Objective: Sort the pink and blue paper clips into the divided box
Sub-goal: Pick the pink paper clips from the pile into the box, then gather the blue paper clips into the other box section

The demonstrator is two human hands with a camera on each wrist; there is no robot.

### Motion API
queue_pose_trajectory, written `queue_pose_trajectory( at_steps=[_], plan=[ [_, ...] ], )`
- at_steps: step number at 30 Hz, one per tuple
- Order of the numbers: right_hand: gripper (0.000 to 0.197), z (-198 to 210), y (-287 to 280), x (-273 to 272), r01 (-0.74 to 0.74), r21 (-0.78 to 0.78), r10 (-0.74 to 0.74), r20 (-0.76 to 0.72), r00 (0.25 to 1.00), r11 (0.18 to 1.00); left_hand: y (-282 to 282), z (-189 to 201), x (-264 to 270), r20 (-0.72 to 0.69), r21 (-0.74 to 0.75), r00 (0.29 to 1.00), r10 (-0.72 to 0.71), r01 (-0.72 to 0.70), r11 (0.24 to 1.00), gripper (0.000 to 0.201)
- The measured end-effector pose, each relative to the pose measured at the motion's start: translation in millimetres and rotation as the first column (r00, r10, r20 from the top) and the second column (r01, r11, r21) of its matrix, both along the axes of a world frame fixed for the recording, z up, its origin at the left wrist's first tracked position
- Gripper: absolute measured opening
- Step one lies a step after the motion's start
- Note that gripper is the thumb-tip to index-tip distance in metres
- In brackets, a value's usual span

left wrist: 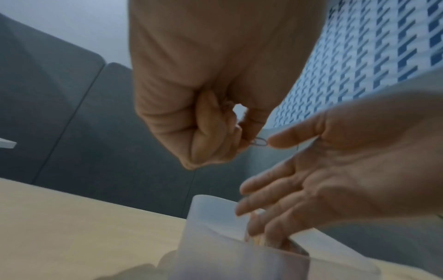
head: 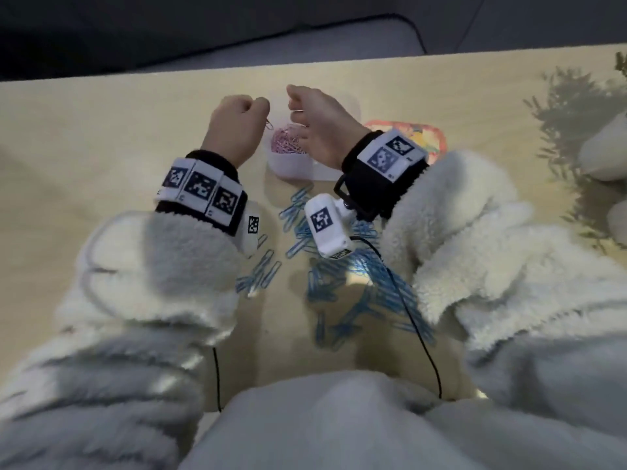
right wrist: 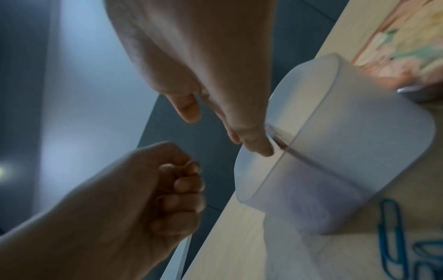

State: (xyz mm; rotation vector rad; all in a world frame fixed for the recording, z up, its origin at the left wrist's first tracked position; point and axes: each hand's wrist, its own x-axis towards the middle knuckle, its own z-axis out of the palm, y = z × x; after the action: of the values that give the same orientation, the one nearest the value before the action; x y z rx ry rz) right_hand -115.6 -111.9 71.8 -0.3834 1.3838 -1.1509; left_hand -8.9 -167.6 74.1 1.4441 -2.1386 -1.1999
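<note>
Two hands hang over the divided box point(head: 291, 164) on the counter point(head: 101, 137). Left hand point(head: 234, 125) pinches a pink clip point(head: 269, 123); drop it straight onto the pink pile point(head: 286, 142). Right hand point(head: 320, 125) is loosely spread. Blue clips point(head: 342, 266) wait nearer.

The box point(head: 288, 164) sits mid-table point(head: 101, 130), with both hands point(head: 234, 120) above it. A heap of clips point(head: 356, 286) lies on the table nearer the person. A packet point(head: 431, 137) lies right of the box.
</note>
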Motion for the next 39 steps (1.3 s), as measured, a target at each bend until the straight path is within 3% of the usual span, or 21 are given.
queue_pose_trajectory(
  at_steps=[4,8,10,12,15,18,20,22,24,28,30,32,33,37,39],
  plan=[
    [0.021,8.6,28.5,-9.6,0.059,-0.090,-0.064,-0.048,0.997,0.994,-6.6,-9.0,-30.1,0.217,-0.144,0.970,-0.105,0.138,0.980,0.033],
    [0.011,8.9,80.0,-28.4,0.226,-0.155,-0.253,-0.178,0.951,0.962,-3.2,-21.6,-49.4,0.447,-0.181,0.875,-0.185,0.291,0.939,0.024],
    [0.012,-1.7,106.6,-40.9,0.268,-0.130,-0.292,-0.232,0.928,0.954,0.2,-26.1,-50.9,0.509,-0.171,0.830,-0.230,0.359,0.917,0.023],
    [0.019,-19.4,132.9,-54.1,0.265,-0.056,-0.265,-0.404,0.876,0.963,2.6,-24.9,-47.1,0.505,-0.183,0.831,-0.234,0.368,0.912,0.025],
    [0.012,-51.7,165.8,-69.1,0.150,0.200,0.058,-0.762,0.645,0.968,2.4,-21.2,-29.0,0.347,-0.318,0.912,-0.218,0.333,0.888,0.025],
    [0.022,-78.8,177.4,-70.0,0.146,0.299,0.195,-0.852,0.487,0.943,4.9,-24.7,8.5,0.145,-0.473,0.984,-0.103,0.160,0.866,0.026],
    [0.034,-90.8,172.3,-63.2,0.114,0.338,0.272,-0.882,0.385,0.934,10.5,-38.1,38.8,0.189,-0.479,0.982,-0.012,0.103,0.872,0.026],
    [0.033,-94.7,163.7,-52.3,0.097,0.402,0.361,-0.888,0.286,0.910,17.1,-56.2,63.2,0.369,-0.341,0.929,-0.004,0.139,0.930,0.032],
    [0.028,-94.2,154.0,-35.8,0.049,0.402,0.382,-0.897,0.222,0.914,23.0,-73.7,76.8,0.500,-0.165,0.861,-0.089,0.195,0.967,0.040],
    [0.027,-100.1,143.4,-3.0,-0.143,0.445,0.459,-0.885,0.080,0.884,48.8,-94.1,79.4,0.557,-0.045,0.770,-0.311,0.402,0.915,0.048],
    [0.025,-103.3,146.1,12.1,-0.249,0.470,0.483,-0.875,-0.008,0.847,69.4,-99.1,78.0,0.591,-0.011,0.699,-0.403,0.507,0.862,0.063],
    [0.026,-101.5,148.9,20.2,-0.337,0.468,0.490,-0.872,-0.022,0.817,87.2,-101.8,78.1,0.573,-0.012,0.659,-0.487,0.601,0.799,0.070],
    [0.028,-98.8,147.7,19.5,-0.353,0.465,0.491,-0.871,-0.020,0.812,92.4,-101.7,77.6,0.543,-0.025,0.666,-0.511,0.621,0.783,0.063],
    [0.028,-90.6,126.7,-2.3,-0.200,0.327,0.357,-0.924,0.137,0.923,85.7,-90.2,67.1,0.423,-0.190,0.803,-0.419,0.531,0.826,0.043],
    [0.032,-88.8,117.4,-10.6,-0.160,0.364,0.389,-0.907,0.162,0.917,72.6,-88.1,56.8,0.434,-0.211,0.805,-0.405,0.528,0.823,0.042]
  ],
)
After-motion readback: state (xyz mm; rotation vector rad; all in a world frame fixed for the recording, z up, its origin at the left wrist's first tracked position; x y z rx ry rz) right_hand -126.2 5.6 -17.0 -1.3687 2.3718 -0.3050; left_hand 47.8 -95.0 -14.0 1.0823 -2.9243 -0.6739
